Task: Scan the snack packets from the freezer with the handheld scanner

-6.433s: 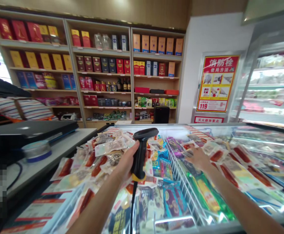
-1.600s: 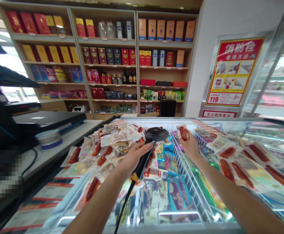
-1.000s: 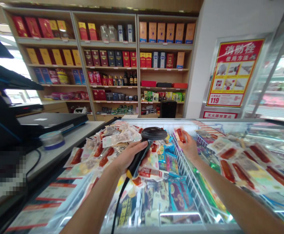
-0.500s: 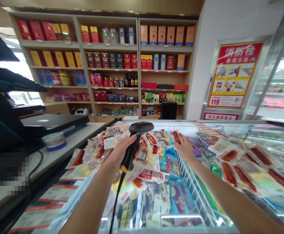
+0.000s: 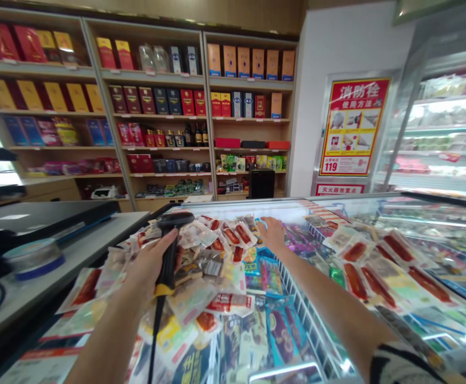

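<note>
My left hand is wrapped round the black handle of a barcode scanner, its head up and its cable hanging down. Under and beyond it lies a heap of clear-wrapped snack packs. My right hand is over the far part of the freezer with its fingers apart and nothing held in them. Left of its fingertips, a vacuum-packed sausage lies on the heap, apart from the hand. Blue ice cream packets lie below in a white wire basket.
More packed sausages lie on the freezer's right half. On the left, a counter bears a roll of tape and a flat black device. Shelves of boxed goods stand behind, beside a red wall poster.
My right hand has let go of the packed sausage, which now lies on the heap. The view has turned slightly right; my left hand still holds the scanner.
</note>
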Demonstrator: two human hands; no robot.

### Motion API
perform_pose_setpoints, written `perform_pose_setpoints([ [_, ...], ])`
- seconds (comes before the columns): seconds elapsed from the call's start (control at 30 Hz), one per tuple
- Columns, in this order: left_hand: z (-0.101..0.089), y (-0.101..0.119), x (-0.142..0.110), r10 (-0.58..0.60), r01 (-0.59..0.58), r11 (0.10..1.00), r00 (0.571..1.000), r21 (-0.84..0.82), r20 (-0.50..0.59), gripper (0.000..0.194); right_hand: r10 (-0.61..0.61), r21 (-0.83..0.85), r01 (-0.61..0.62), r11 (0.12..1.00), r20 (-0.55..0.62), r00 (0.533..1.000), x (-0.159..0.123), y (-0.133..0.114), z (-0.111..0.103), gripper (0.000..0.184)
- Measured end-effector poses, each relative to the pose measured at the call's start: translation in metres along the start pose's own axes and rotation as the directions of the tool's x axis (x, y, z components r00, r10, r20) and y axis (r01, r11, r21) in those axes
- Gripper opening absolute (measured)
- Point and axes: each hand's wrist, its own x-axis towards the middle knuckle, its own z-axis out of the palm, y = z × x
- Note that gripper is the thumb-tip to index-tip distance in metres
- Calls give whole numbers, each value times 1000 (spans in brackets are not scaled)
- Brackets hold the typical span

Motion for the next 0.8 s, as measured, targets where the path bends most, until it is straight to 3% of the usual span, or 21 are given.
perform_pose_setpoints([
  [0.1,7,0,-4,9,-10,999,999,33,52,26,164,-213,-160,964,-2,986,21,65,-28,39],
  [0.2,13,0,-8,11,-17,998,995,62,102,29,285,-420,-254,871,13,958,39,128,-52,40],
  [0.3,17,-2,-10,-17,11,999,993,52,118,29,353,-560,-214,800,152,923,48,161,-62,39],
  [0.4,18,-4,-10,-4,-2,999,990,46,138,30,303,-586,-47,809,348,887,46,153,-62,37],
  [0.6,24,-5,-12,-49,44,998,984,33,173,31,63,-543,268,796,515,855,4,80,-65,41],
  [0.7,29,-6,-17,-43,43,999,982,3,184,30,67,-517,222,827,482,874,-9,61,-75,48],
  [0.8,33,-7,-22,-10,9,1000,979,9,201,29,60,-472,180,863,451,891,-9,64,-85,39],
])
